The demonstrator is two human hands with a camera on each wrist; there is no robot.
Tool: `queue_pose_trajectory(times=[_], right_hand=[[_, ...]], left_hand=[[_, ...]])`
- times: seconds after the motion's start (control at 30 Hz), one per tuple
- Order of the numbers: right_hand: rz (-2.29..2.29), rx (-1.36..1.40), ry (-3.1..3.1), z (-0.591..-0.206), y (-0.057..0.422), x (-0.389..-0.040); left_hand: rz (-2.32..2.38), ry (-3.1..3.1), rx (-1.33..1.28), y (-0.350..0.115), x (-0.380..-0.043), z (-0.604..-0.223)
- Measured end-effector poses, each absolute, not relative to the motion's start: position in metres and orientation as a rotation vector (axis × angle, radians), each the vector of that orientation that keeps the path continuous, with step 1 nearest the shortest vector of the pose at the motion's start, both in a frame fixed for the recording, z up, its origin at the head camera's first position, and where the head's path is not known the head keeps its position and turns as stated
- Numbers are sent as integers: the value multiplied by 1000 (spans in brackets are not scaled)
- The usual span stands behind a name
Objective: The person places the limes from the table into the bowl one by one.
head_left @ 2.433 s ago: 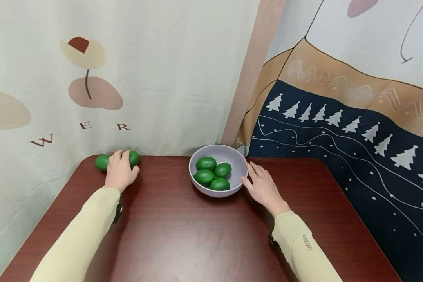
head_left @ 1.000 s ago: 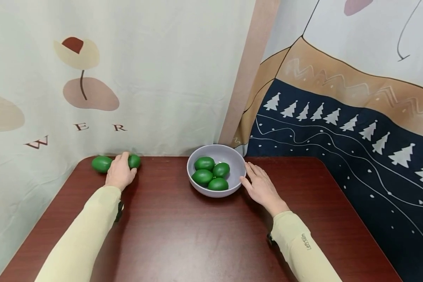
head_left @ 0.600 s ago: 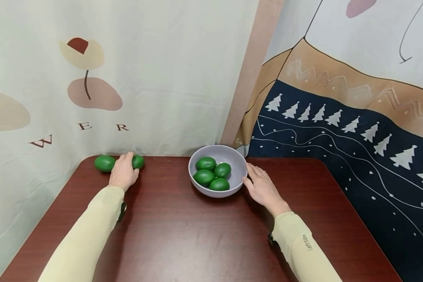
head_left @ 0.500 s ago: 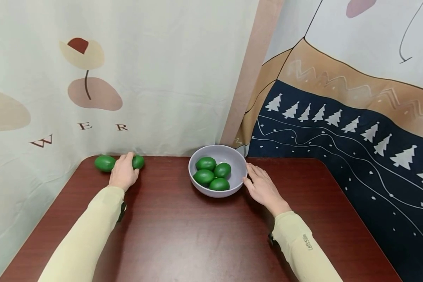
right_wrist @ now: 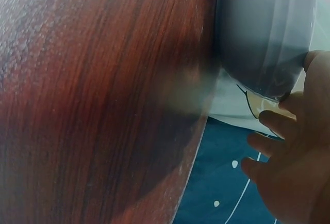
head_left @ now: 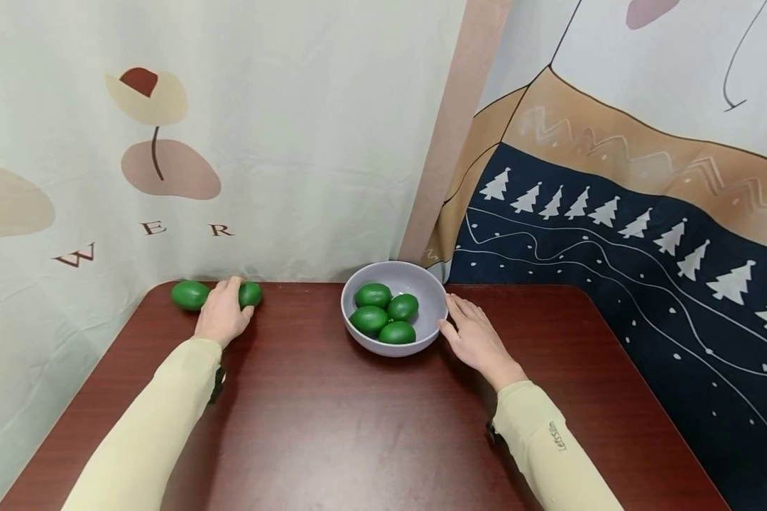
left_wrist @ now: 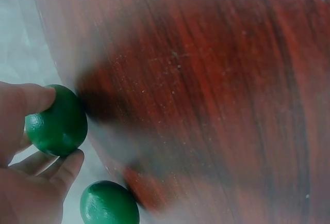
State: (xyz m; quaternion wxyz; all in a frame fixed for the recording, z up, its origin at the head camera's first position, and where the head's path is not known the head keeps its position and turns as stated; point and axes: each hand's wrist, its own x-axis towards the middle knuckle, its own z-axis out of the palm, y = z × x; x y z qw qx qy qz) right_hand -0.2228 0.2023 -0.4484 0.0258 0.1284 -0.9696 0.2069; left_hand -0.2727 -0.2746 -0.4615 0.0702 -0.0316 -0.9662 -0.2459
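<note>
Left grip (head_left: 222, 312): closed in a pinch on one held fruit (left_wrist: 59, 123), green and glossy, thumb to one side, fingers to the other; located far left on the worktop (head_left: 358, 426), by its back edge. Whether the held fruit rests on the worktop or is raised: cannot tell. Spare fruit (head_left: 189, 295): one, green, loose, just left of that grip, near the same edge. Right grip (head_left: 476, 341): wide, fingers extended, thumb at the rim of the bowl (head_left: 430, 312), nothing clasped. Bowl: one, grey-lilac, upright, back middle of the worktop, close to the curtain (head_left: 307, 142). Contents: four fruits (head_left: 371, 319), gathered to the left and front, bare floor to the right. Likely faults, by judgement: slipping, since the surface looks slick and the pinch seems to rely on fingertips; rolling, the spare fruit being rounded and near enough for a knuckle to nudge it over the back edge, down by the curtain; shifting or tilting of the bowl, should the right grip press too hard on its one side with nothing bracing the other; bouncing out, if the held fruit were dropped from high onto the heap instead of set on the bare floor; short release, if it met the near-left rim on the way across
</note>
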Motion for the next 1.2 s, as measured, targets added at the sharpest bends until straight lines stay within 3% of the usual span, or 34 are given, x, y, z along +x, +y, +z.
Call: queue_pose_trajectory(times=[1.2], right_hand=[[665, 387, -2982, -452, 201, -223]], left_hand=[[-783, -2838, -168, -268, -252, -463]])
